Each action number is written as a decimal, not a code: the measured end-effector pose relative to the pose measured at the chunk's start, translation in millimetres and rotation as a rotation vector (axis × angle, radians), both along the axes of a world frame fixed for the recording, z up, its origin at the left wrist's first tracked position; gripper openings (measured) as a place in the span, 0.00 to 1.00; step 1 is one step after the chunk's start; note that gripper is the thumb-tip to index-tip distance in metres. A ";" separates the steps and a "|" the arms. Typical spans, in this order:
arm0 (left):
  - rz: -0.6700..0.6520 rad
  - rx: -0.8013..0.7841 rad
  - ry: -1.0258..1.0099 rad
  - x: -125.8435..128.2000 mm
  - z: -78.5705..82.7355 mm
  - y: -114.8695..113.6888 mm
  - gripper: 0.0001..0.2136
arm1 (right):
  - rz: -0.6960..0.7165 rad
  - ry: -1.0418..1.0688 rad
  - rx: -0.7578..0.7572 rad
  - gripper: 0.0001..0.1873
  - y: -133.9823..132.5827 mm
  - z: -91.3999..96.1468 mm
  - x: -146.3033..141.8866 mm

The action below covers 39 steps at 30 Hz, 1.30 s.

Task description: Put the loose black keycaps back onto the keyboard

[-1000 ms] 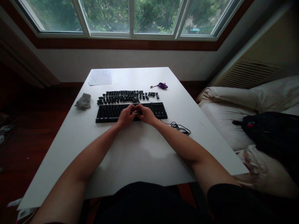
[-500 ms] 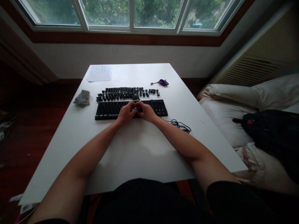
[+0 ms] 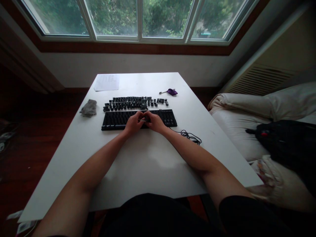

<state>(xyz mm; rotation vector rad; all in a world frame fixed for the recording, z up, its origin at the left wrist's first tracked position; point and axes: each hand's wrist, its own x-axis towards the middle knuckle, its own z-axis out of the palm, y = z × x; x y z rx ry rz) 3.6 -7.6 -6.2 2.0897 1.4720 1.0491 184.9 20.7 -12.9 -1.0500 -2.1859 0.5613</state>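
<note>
A black keyboard [image 3: 115,120] lies across the white table, most of its left part looking bare of keycaps. Over its middle, my left hand [image 3: 134,123] and my right hand [image 3: 154,121] meet, fingers curled inward and fingertips nearly touching. Between them is something small and dark with a thin shiny part [image 3: 142,119], too small to name. Both hands seem closed on it. Just beyond the keyboard, loose black keycaps [image 3: 125,105] stand in rows, with a smaller group [image 3: 160,101] to their right.
A grey cloth [image 3: 89,108] lies at the left, papers [image 3: 107,82] at the far left corner. A purple object with a small brush [image 3: 170,92] sits at the back right. The coiled black cable [image 3: 190,135] rests right of the keyboard. Beside the table, a dark bag [image 3: 283,138] lies on the sofa.
The view has tipped slightly upward, so the table sits a little lower in the picture. My hands stay together over the keyboard, with only a slight shift of the fingers.
</note>
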 end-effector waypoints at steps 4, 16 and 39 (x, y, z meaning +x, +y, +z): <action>-0.003 -0.002 -0.012 -0.2 0.0 0.1 0.06 | 0.000 0.001 0.003 0.18 -0.2 1.0 -0.4; 0.008 -0.007 0.000 1.1 3.5 -2.1 0.06 | 0.006 -0.004 -0.009 0.17 -2.2 4.8 -0.8; 0.012 -0.020 0.007 1.2 7.2 -3.7 0.06 | -0.010 0.009 -0.003 0.18 -4.3 8.2 -0.4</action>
